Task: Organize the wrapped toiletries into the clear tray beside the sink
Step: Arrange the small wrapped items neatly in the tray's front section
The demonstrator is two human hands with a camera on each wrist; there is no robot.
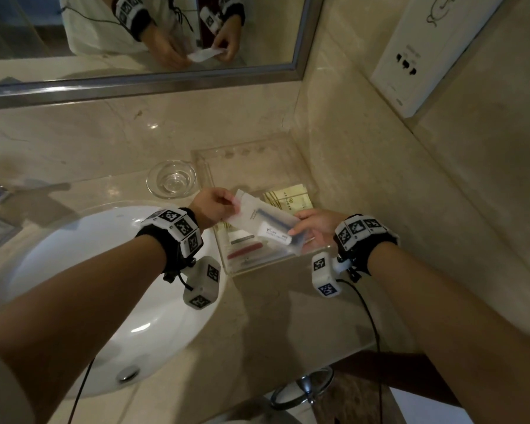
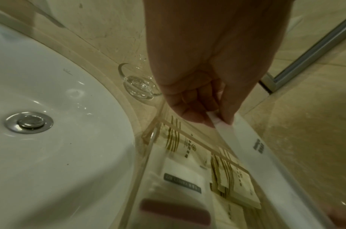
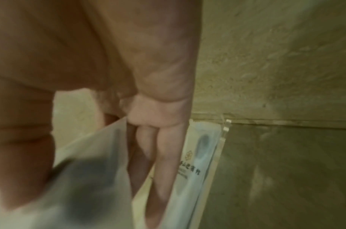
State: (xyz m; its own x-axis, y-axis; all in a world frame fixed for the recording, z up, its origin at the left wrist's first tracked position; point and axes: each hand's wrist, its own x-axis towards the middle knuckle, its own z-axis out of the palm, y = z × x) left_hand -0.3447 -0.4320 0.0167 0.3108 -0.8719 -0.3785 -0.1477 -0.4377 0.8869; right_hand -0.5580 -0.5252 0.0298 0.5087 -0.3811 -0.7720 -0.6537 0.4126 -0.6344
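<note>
While our left hand (image 1: 216,203) pinches one end of the toothbrush packet (image 1: 265,221) and our right hand (image 1: 314,226) pinches the other, the packet hangs level just above the tray (image 1: 210,174). We judge the step in hand is laying it in; to do it well we should keep it flat, line it up with the long side and lower both ends together. Gold sachets (image 1: 289,198) lie in the far part of the tray, a red-handled item (image 1: 245,250) and other packets nearer us, so room is tight. A glass dish (image 1: 171,179) stands just left of the tray, and the sink (image 1: 74,289) is beside it.
</note>
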